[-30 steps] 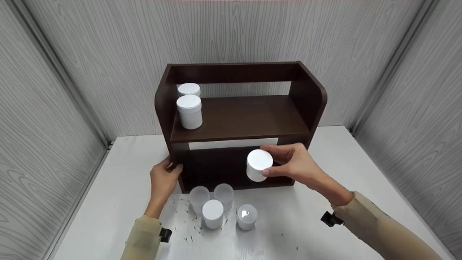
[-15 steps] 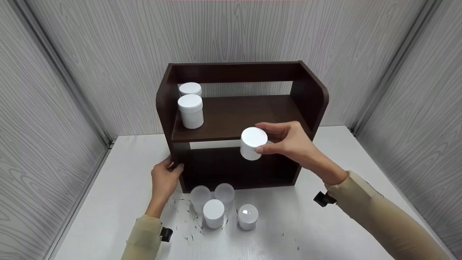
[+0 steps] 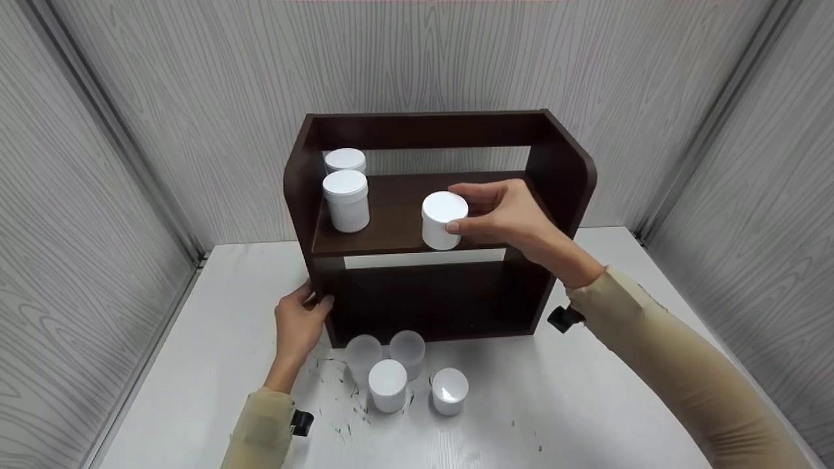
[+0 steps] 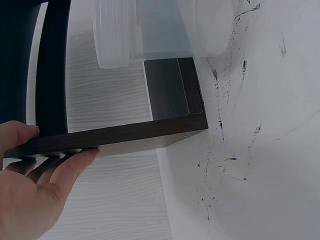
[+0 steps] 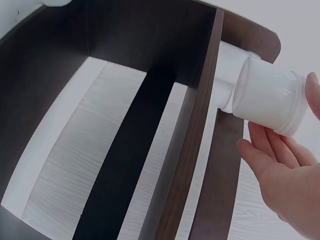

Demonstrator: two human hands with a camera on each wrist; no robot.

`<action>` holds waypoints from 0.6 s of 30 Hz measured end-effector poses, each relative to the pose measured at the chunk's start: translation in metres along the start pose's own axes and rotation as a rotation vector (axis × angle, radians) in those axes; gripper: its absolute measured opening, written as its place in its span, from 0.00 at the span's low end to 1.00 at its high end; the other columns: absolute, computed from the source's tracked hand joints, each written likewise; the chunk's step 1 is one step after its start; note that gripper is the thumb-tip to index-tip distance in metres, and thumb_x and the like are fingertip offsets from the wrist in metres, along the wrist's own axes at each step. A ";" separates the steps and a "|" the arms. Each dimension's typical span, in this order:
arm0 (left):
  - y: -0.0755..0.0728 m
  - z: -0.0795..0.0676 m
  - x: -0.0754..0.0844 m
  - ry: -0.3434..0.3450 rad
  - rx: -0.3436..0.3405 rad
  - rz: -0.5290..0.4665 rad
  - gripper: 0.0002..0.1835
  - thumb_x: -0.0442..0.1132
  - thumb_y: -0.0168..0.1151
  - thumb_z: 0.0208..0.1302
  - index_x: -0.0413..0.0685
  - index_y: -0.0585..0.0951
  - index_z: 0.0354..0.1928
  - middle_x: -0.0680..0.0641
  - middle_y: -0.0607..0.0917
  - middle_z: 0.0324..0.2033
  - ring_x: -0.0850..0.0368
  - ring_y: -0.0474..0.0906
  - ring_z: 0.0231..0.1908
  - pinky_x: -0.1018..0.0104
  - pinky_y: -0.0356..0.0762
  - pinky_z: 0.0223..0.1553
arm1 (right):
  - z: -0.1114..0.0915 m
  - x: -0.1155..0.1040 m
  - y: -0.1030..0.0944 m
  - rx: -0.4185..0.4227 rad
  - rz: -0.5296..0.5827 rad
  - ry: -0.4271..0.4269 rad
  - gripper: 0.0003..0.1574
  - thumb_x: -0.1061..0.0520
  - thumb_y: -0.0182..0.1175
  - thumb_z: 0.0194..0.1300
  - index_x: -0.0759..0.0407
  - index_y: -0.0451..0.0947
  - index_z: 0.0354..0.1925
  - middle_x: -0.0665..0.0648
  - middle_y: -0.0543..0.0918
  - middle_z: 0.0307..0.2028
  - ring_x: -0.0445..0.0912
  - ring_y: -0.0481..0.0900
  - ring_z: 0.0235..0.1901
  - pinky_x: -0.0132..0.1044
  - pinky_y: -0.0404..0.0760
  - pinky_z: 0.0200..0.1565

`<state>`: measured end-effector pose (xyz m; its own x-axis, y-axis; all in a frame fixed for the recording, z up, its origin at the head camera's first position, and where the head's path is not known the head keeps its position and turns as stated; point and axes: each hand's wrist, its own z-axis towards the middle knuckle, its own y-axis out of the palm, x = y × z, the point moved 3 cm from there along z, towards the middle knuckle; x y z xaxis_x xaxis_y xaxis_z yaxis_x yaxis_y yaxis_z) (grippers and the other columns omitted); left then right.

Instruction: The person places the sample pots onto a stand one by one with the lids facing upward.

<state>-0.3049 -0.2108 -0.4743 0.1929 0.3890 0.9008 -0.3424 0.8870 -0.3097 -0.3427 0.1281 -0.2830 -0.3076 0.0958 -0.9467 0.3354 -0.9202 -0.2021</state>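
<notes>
My right hand [image 3: 521, 218] holds a white lidded jar [image 3: 440, 225] between thumb and fingers, in front of the upper board of a dark brown two-tier shelf [image 3: 384, 250]. In the right wrist view the jar [image 5: 267, 95] is roughly level with that board, its far side overlapping other white jars. On the left, my left hand [image 3: 300, 326] grips the front edge of the shelf's side panel, thumb on one face and fingers on the other. Two white lidded jars stand at the upper board's left end, the front jar [image 3: 347, 202] partly covering the rear jar [image 3: 345, 158].
Before the shelf on the white table [image 3: 554, 404] stand two translucent cups, one cup [image 3: 408, 352] beside the other, a white-topped jar [image 3: 388, 385] and a smaller white container [image 3: 449, 391] with a glossy top. Dark scuffs mark the table. Grey wood-patterned walls enclose three sides.
My right hand has lifted the jar from in front of the lower compartment up to the upper board, drifting slightly left. My left hand keeps its grip on the side panel.
</notes>
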 end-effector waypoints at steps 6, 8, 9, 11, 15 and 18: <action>0.000 0.000 0.001 0.009 0.005 0.010 0.27 0.30 0.66 0.68 0.25 0.75 0.67 0.29 0.81 0.61 0.34 0.84 0.55 0.56 0.86 0.50 | 0.025 0.001 -0.001 -0.002 -0.078 0.005 0.39 0.64 0.82 0.52 0.68 0.82 0.63 0.63 0.88 0.53 0.50 0.87 0.54 0.39 0.86 0.54; 0.000 0.000 0.001 0.011 0.006 0.013 0.27 0.31 0.67 0.68 0.26 0.75 0.67 0.29 0.81 0.61 0.34 0.85 0.55 0.56 0.87 0.50 | 0.033 0.001 -0.001 -0.003 -0.099 0.003 0.39 0.64 0.83 0.52 0.68 0.82 0.62 0.63 0.88 0.54 0.50 0.87 0.54 0.39 0.86 0.55; 0.000 0.000 0.000 0.013 0.004 0.013 0.28 0.31 0.66 0.68 0.26 0.75 0.67 0.29 0.81 0.61 0.34 0.84 0.55 0.56 0.87 0.50 | 0.037 0.001 0.000 -0.006 -0.104 0.005 0.39 0.63 0.83 0.52 0.68 0.82 0.62 0.63 0.88 0.54 0.50 0.87 0.54 0.40 0.86 0.55; 0.000 0.000 0.001 0.015 0.000 0.005 0.28 0.31 0.66 0.69 0.25 0.75 0.67 0.29 0.81 0.61 0.34 0.84 0.55 0.56 0.86 0.50 | 0.044 0.001 0.001 -0.013 -0.110 0.012 0.39 0.62 0.83 0.52 0.68 0.82 0.62 0.63 0.87 0.55 0.51 0.87 0.55 0.40 0.85 0.56; 0.001 -0.001 0.000 0.020 -0.006 -0.007 0.28 0.30 0.66 0.70 0.25 0.74 0.68 0.28 0.80 0.62 0.32 0.83 0.56 0.56 0.86 0.51 | 0.059 0.001 0.004 -0.037 -0.129 0.024 0.41 0.61 0.83 0.53 0.69 0.81 0.64 0.62 0.86 0.58 0.50 0.85 0.57 0.40 0.84 0.58; 0.001 -0.001 0.000 0.021 0.002 -0.010 0.27 0.30 0.66 0.69 0.25 0.74 0.67 0.28 0.81 0.61 0.33 0.84 0.56 0.55 0.86 0.51 | 0.069 0.003 0.006 -0.046 -0.136 0.030 0.42 0.61 0.83 0.53 0.69 0.80 0.64 0.62 0.86 0.59 0.49 0.85 0.57 0.39 0.83 0.59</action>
<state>-0.3040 -0.2096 -0.4755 0.2160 0.3852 0.8972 -0.3425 0.8904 -0.2998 -0.4033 0.0964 -0.2694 -0.3268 0.2301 -0.9167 0.3329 -0.8797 -0.3395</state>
